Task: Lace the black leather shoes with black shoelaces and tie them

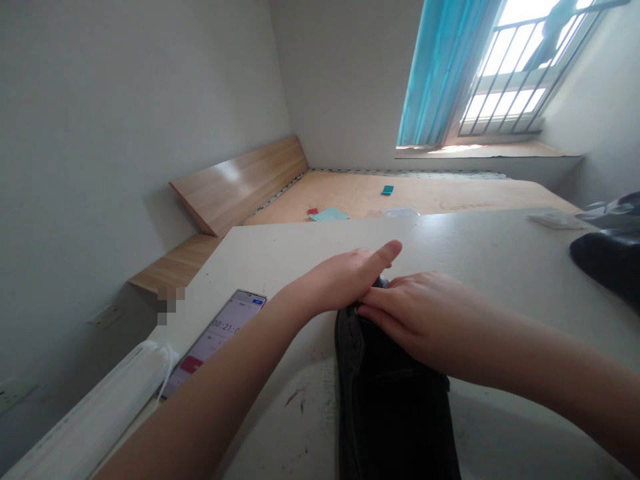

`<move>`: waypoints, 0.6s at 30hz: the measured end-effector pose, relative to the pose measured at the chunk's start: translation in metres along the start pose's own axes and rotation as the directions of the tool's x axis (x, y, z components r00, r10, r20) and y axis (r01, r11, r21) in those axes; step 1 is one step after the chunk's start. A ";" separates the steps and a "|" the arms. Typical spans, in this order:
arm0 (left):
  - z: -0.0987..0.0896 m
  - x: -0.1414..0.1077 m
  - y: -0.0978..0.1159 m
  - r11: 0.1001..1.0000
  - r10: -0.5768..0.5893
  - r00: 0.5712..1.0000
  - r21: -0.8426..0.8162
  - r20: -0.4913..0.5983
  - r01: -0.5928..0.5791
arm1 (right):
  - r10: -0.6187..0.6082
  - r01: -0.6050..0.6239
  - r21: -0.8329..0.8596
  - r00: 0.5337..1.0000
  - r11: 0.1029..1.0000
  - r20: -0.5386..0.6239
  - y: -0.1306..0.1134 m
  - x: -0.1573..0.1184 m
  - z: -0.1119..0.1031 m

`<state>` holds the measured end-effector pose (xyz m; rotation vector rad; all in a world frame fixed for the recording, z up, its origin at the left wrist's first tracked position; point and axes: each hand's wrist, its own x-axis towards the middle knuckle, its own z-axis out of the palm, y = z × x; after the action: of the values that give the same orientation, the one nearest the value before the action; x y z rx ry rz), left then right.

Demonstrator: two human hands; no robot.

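A black shoe (400,413) stands on the white table (490,260) in front of me, its dark opening toward me. My left hand (350,273) is closed around the far part of the shoe, thumb pointing up and away. Its other fingers are mostly hidden behind the hand and the shoe. My right hand (417,307) reaches in from the right with its fingers bent together on the shoe's upper, close against my left hand. The fingertips are partly hidden there. Most of the shoe's toe is covered by both hands.
Left of the shoe lies a phone (215,340) showing a running timer, partly behind my left forearm. A white object (105,407) with a cord lies along the left edge. Another black shoe (610,260) and a clear packet (557,219) are at right. Beyond is a bed (450,193).
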<state>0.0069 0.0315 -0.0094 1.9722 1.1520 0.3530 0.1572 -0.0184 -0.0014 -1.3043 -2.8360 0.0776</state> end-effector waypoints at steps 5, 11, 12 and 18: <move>0.003 0.012 -0.021 1.000 -0.025 0.998 -0.010 0.060 0.025 | 0.004 -0.004 0.041 1.000 0.999 0.002 0.004 0.000 0.001; 0.010 0.022 -0.029 0.999 0.007 0.999 0.046 0.044 -0.009 | 0.023 -0.022 0.100 1.000 0.995 -0.002 0.005 -0.003 0.004; 0.010 0.023 -0.030 0.998 0.005 1.000 0.056 0.024 -0.007 | 0.014 -0.015 0.116 1.000 0.993 0.003 0.004 -0.004 0.004; 0.007 0.023 -0.028 0.996 0.063 0.995 -0.061 -0.080 -0.068 | -0.009 0.008 0.086 1.000 0.996 0.011 -0.002 -0.005 0.002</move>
<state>0.0068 0.0544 -0.0382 1.9587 1.1130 0.4996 0.1586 -0.0236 -0.0036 -1.2797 -2.8129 0.2052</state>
